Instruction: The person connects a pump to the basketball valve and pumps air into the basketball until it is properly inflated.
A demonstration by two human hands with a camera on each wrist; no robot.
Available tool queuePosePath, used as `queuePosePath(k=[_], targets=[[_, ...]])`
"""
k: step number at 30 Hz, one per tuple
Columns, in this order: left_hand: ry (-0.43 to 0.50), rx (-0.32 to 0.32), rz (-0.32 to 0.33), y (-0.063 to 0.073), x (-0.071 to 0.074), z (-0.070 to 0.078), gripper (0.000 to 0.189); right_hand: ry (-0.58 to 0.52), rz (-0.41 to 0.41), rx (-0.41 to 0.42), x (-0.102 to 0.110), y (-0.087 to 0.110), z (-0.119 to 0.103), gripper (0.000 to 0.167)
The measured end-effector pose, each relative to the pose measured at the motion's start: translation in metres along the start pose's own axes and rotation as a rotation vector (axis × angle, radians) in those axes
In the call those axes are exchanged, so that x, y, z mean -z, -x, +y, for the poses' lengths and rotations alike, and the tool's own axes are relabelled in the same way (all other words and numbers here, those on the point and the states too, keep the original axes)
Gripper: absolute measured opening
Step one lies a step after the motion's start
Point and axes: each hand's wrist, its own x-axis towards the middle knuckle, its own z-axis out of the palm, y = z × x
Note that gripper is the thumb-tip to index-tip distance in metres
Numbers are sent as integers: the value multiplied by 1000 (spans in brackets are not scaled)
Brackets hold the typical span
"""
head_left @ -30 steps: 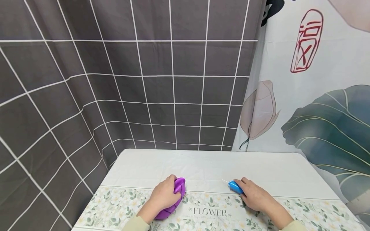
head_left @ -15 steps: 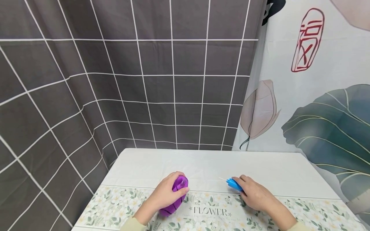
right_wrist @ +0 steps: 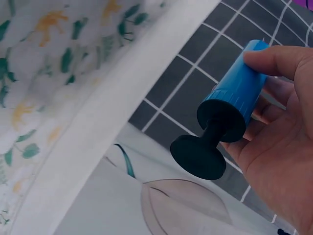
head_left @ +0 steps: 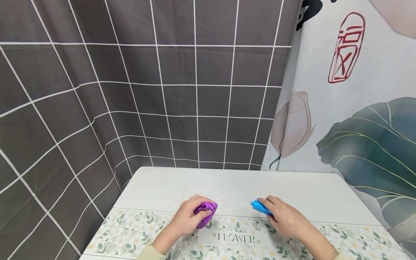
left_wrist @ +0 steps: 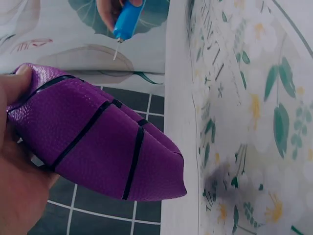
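Observation:
My left hand (head_left: 186, 217) grips a deflated purple ball (left_wrist: 102, 139) with black seam lines, folded into a long pointed shape. The thumb presses on one end of it in the left wrist view. My right hand (head_left: 287, 217) holds a small blue hand pump (right_wrist: 242, 78), its thumb on one side and fingers around the other. A black plunger handle (right_wrist: 198, 156) sticks out of the pump's rear end. From the front end a thin needle (left_wrist: 116, 51) points toward the ball. Ball and pump are apart, both above the table.
A white table (head_left: 227, 184) carries a floral printed cover (head_left: 130, 231) with the word FLOWER on it. Behind the table hangs a dark grid curtain (head_left: 182, 101), and a white curtain (head_left: 312, 65) with leaf prints hangs at the right.
My left hand has shifted right and turned the ball, so its end now faces the pump side. My right hand has moved slightly left with the pump.

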Motion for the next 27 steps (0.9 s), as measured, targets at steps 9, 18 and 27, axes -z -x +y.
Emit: queuePosePath(k=[9, 18, 27], targets=[[-150, -212, 84, -4, -3, 7, 17, 48, 156, 44, 15, -2, -13, 49], [-339, -309, 111, -7, -2, 17, 16, 57, 278, 149, 26, 1, -20, 39], [-296, -253, 60, -5, -4, 18, 13, 68, 418, 273, 29, -1, -33, 54]])
